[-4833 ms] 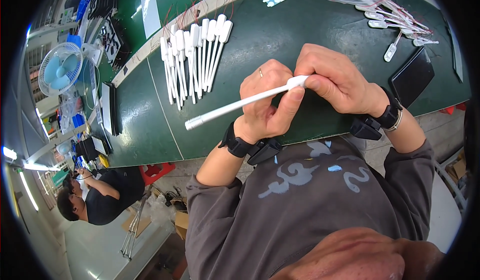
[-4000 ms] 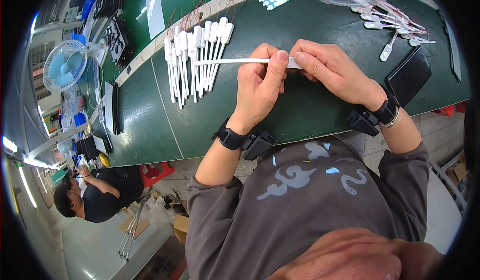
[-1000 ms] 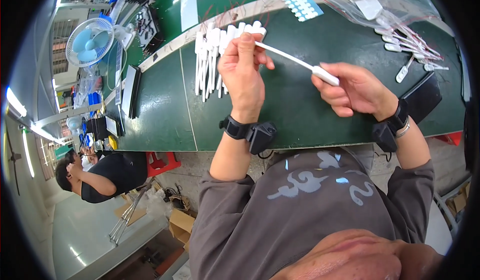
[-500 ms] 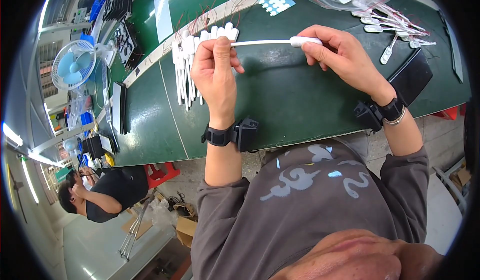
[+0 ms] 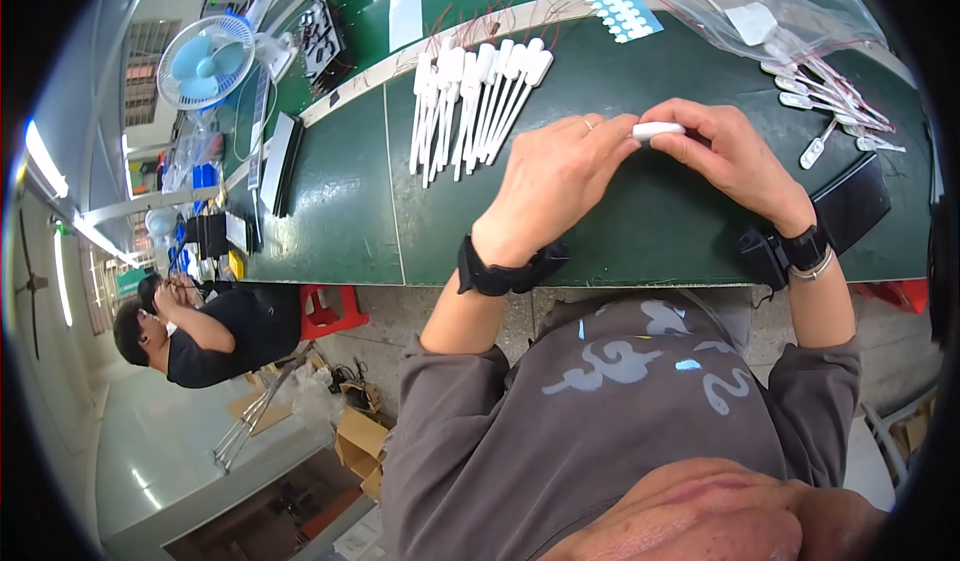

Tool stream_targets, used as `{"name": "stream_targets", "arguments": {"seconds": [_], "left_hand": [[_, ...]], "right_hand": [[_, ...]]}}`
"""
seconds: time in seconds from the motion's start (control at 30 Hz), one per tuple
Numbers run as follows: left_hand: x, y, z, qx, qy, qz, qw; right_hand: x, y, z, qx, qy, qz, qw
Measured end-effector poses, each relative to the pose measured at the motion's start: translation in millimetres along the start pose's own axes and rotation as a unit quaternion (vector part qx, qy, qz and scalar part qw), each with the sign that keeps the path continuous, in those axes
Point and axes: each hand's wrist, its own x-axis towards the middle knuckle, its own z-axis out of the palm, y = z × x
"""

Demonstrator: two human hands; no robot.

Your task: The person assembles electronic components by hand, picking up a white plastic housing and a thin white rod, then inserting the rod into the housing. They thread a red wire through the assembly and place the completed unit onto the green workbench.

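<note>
Above the green table, a white stick with a thick rounded head [image 5: 658,131] is between my hands. My right hand [image 5: 740,159] pinches the head between thumb and bent fingers. My left hand [image 5: 560,173] has its thumb and fingertips closed together at the head's left end, right beside the right fingers. It hides the thin stem. To the left, several similar white sticks [image 5: 470,101] lie side by side, thick heads away from me and stems toward me, with thin red wires beyond them.
At the right, more small white pieces [image 5: 830,106] with red wires lie beside a clear plastic bag [image 5: 800,21]. A dark flat box [image 5: 853,201] is near my right wrist. A perforated light-blue sheet [image 5: 610,1] lies at the back. A fan [image 5: 205,63] and a seated person [image 5: 225,331] are left.
My left hand has slid right along the stem, from its far end to the head, and turned palm down. The view has shifted, so the table things appear farther right.
</note>
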Motion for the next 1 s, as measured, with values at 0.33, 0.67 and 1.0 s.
{"name": "stream_targets", "arguments": {"seconds": [0.33,0.67,1.0], "left_hand": [[-25.5,-98.4,-44.3,0.167,0.185,-0.211,0.945],[-20.0,-93.0,-38.3,0.255,0.162,-0.221,0.927],[63.0,24.8,4.2,0.002,0.022,0.059,0.998]], "right_hand": [[0.3,-10.8,-5.8,0.017,0.09,0.067,0.994],[-2.0,-12.6,-0.5,0.001,0.028,0.07,0.997],[-12.9,7.4,5.1,-0.086,0.01,-0.034,0.996]]}}
